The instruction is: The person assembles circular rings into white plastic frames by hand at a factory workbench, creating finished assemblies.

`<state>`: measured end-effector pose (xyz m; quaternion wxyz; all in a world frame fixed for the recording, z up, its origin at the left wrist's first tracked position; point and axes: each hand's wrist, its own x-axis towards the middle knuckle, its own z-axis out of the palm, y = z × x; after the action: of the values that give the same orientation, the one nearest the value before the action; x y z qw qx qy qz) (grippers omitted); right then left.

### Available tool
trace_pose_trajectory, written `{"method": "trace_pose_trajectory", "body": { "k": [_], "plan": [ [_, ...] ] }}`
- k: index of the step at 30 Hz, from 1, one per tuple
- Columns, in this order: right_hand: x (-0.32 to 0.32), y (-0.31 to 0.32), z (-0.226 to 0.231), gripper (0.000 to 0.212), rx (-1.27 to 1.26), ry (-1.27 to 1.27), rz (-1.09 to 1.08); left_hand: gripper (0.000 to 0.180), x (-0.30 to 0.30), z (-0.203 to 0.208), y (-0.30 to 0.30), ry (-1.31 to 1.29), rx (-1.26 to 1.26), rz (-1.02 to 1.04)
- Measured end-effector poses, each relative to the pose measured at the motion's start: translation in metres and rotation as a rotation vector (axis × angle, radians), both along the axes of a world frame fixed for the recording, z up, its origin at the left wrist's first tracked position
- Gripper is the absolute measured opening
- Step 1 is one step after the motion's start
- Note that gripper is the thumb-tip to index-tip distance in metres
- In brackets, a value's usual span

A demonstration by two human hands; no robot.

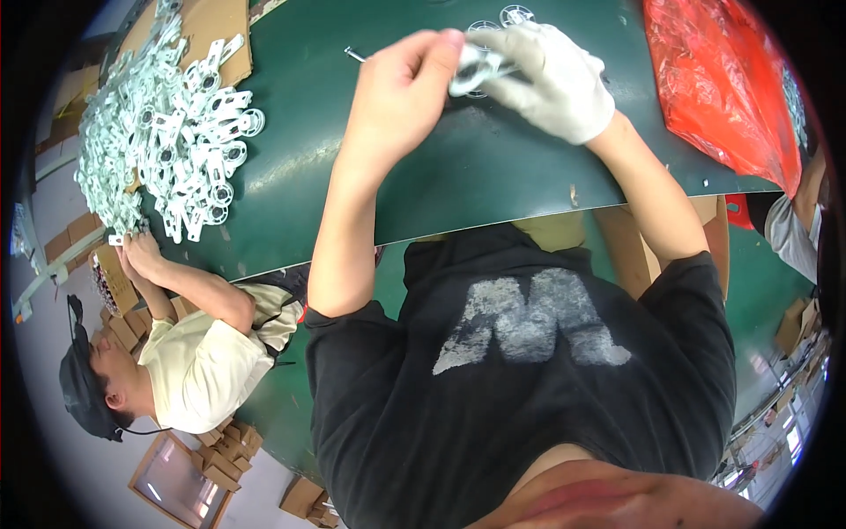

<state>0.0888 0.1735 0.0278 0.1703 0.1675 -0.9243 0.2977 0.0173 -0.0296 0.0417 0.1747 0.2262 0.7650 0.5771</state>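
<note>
Between my hands is a small white plastic part with a ring-shaped end (469,78), blurred by motion. My bare left hand (401,93) is closed in a pinch at its left side, thumb and fingertips together. My right hand (564,84), in a white glove, has its fingers curled round the part from the right. Partly hidden behind the glove, several round spoked white pieces (516,15) lie on the green table (300,141). A small metal pin or screw (354,54) lies beyond my left wrist.
A big heap of white plastic parts (167,123) covers the table's left end, partly on cardboard (231,44). A co-worker's hands (143,256) touch its near edge. At the right lies a red plastic bag (714,88); another person's arm shows beyond it.
</note>
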Motion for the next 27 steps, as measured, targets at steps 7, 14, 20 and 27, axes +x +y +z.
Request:
{"method": "trace_pose_trajectory", "body": {
  "k": [7,14,20,27],
  "plan": [
    [-0.019,0.025,0.007,0.044,-0.332,-0.231,-0.526,0.046,0.004,-0.018,0.005,0.876,-0.405,-0.228],
    [-0.017,0.024,0.010,0.045,-0.121,-0.339,-0.575,0.059,0.000,-0.037,0.007,0.790,-0.411,-0.318],
    [-0.020,0.015,0.040,0.044,-0.031,-0.606,-0.517,0.060,-0.001,-0.021,0.003,0.886,-0.461,-0.201],
    [-0.010,0.022,0.022,0.049,0.230,-0.560,-0.479,0.046,-0.014,-0.033,0.002,0.861,-0.434,-0.332]
  ]
}}
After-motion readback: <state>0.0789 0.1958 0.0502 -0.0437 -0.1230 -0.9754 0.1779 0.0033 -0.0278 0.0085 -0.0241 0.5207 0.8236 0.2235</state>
